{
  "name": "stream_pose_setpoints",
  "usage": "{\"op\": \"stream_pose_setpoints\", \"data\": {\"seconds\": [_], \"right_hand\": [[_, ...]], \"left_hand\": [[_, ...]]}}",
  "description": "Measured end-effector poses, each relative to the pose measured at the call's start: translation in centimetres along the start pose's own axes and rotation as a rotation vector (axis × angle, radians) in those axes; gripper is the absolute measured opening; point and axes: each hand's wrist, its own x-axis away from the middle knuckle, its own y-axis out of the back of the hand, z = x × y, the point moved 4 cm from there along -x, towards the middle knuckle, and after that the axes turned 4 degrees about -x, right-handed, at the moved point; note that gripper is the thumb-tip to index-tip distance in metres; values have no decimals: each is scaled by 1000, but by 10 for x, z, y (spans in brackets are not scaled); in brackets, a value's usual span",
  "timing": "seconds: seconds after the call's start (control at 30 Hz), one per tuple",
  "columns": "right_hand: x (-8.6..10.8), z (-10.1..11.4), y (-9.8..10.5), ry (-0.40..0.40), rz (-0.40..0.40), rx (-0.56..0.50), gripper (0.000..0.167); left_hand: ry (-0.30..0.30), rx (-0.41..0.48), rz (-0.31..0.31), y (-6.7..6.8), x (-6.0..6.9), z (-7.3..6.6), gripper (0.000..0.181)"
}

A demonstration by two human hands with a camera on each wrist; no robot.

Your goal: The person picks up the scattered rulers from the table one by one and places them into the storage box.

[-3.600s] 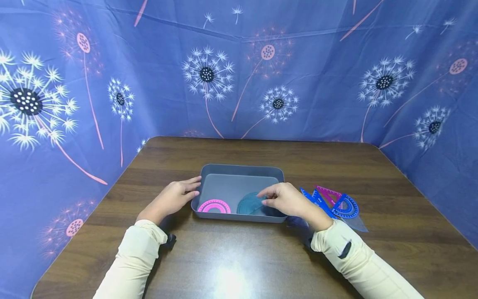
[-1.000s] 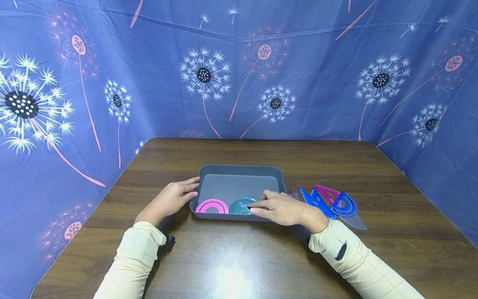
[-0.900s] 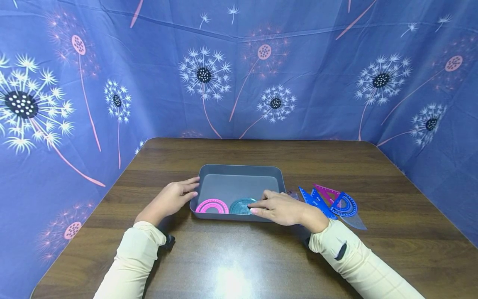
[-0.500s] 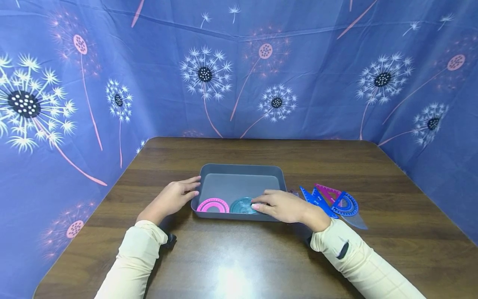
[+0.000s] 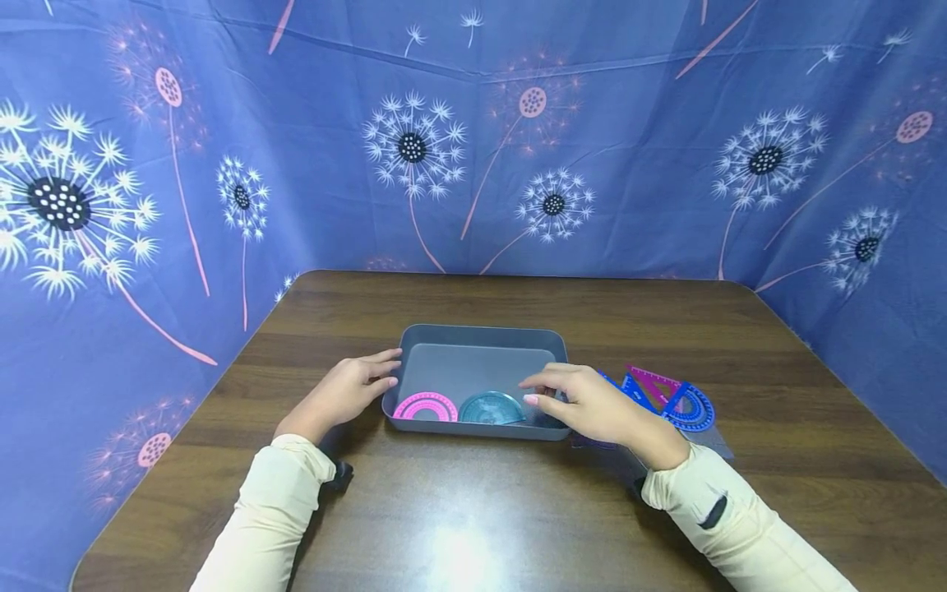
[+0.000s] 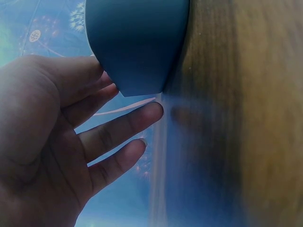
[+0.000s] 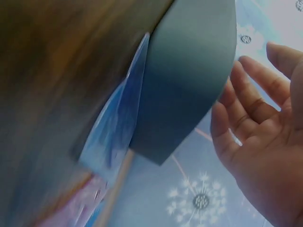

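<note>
A grey tray [image 5: 479,335] sits mid-table. Against its near wall lie a pink protractor [image 5: 427,405] on the left and a teal see-through protractor [image 5: 491,408] beside it. My left hand [image 5: 342,396] rests its fingertips on the tray's left end, and the left wrist view shows the fingers spread along the outer wall. Over the tray's right rim is my right hand [image 5: 584,403], fingers loosely bent and holding nothing. In the right wrist view its palm and fingers [image 7: 255,101] show beside the tray's right end wall [image 7: 184,80].
Right of the tray is a loose pile: blue set squares [image 5: 640,392], a magenta set square [image 5: 653,384], a blue protractor [image 5: 694,409] and a clear piece [image 5: 716,444]. My right hand and forearm partly cover it. A floral curtain [image 5: 473,164] hangs behind the table [image 5: 355,304].
My right hand first moves left with the teal protractor, which comes to lie beside the pink one. It then lets go and draws back right and up to the rim. The left hand stays.
</note>
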Motion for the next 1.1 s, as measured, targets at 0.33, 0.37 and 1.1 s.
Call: {"op": "stream_pose_setpoints", "data": {"seconds": [0.33,0.37,1.1], "right_hand": [[24,-13,22,-22,-143,4,21],[25,-14,24,-24,-152,7,21],[56,-58,64,-80,-290,248,26]], "left_hand": [[25,-1,8,0,0,2,41],[27,1,9,-1,1,2,41],[30,1,17,-1,0,1,41]]}}
